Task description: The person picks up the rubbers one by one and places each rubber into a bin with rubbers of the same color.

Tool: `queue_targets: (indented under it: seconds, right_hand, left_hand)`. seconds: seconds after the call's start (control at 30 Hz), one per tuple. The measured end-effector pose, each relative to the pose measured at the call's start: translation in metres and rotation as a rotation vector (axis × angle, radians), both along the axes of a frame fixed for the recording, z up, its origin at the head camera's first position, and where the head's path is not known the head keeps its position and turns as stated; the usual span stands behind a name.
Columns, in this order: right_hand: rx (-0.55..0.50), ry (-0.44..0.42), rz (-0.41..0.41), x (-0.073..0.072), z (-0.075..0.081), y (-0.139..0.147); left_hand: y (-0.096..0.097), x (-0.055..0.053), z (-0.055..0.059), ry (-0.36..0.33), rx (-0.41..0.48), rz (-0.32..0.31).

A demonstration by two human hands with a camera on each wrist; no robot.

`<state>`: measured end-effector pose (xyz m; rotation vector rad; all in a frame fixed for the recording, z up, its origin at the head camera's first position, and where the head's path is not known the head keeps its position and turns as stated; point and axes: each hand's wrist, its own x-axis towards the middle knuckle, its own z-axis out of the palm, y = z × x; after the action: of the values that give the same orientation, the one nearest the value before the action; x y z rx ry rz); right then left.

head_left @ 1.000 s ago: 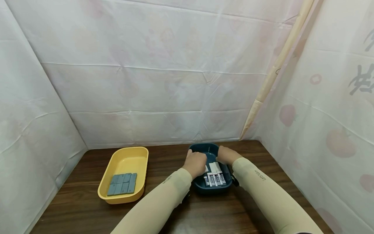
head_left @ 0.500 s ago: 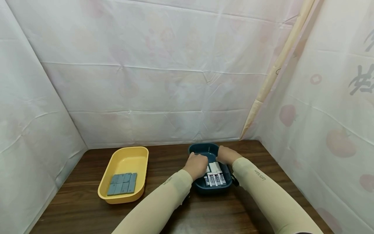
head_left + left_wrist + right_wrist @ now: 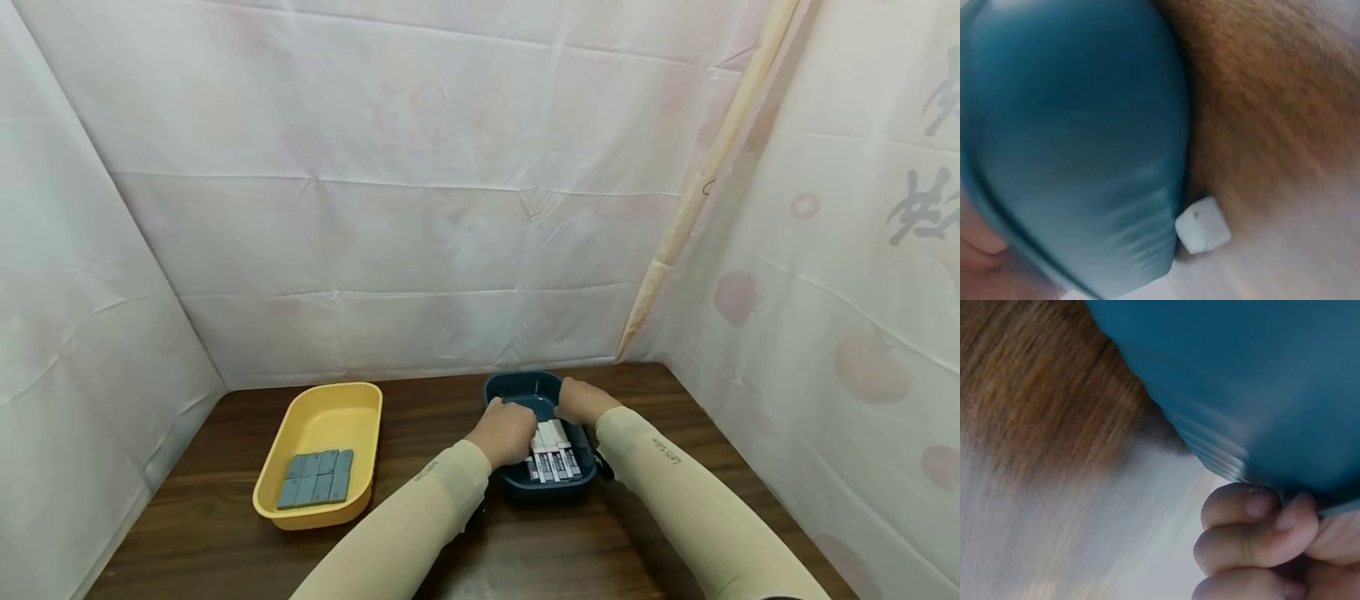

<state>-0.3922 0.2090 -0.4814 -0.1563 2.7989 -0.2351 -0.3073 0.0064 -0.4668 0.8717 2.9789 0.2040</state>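
A dark blue tray (image 3: pixel 528 385) stands on the table, holding a row of erasers (image 3: pixel 555 465) with black-and-white sleeves and plain white erasers (image 3: pixel 551 433) behind them. My left hand (image 3: pixel 506 432) reaches over its left side, fingers curled down at the leftmost white eraser; the fingertips are hidden in the head view. Part of that hand (image 3: pixel 982 240) shows, blurred, beyond the tray wall (image 3: pixel 1085 125) in the left wrist view. At the right rim, my right hand (image 3: pixel 585 400) grips the tray; its curled fingers and thumb (image 3: pixel 1254 534) meet the tray edge in the right wrist view.
A yellow tray (image 3: pixel 341 400) with several grey blocks (image 3: pixel 315 479) stands at the left on the brown wooden table (image 3: pixel 540 550). A small white block (image 3: pixel 1204 226) lies against the blue tray's outside in the left wrist view. Pale sheets (image 3: pixel 420 233) enclose the table.
My left hand has shifted slightly right, and the white eraser by it now sits against the other white ones. My right hand keeps its place. The head view has tilted slightly.
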Motion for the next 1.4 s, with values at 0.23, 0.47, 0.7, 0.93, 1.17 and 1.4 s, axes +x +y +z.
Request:
queue_targets:
  seconds: [0.23,0.47,0.7,0.93,1.17,1.4]
  right_hand:
    - [-0.02,0.003,-0.012,0.01,0.013,-0.007]
    - [-0.01,0.015,-0.016,0.012,0.014,-0.006]
    - [0.002,0.001,-0.03,0.008,0.008,-0.005]
    - [0.004,0.002,-0.026,0.007,0.009,-0.007]
    - [0.008,0.014,-0.014,0.012,0.01,-0.006]
    - [-0.004,0.019,-0.002,0.015,0.014,-0.006]
  left_hand:
    - [-0.04,-0.01,0.015,0.067,0.091,0.051]
    - [-0.082,-0.015,0.01,0.01,0.238,0.095]
    - [-0.105,-0.019,-0.01,-0.126,0.331,0.02]
    - [-0.109,-0.019,-0.025,-0.193,0.331,-0.089]
    - [-0.105,-0.018,-0.032,-0.269,0.324,-0.106]
    - [-0.102,-0.015,-0.032,-0.299,0.341,-0.102]
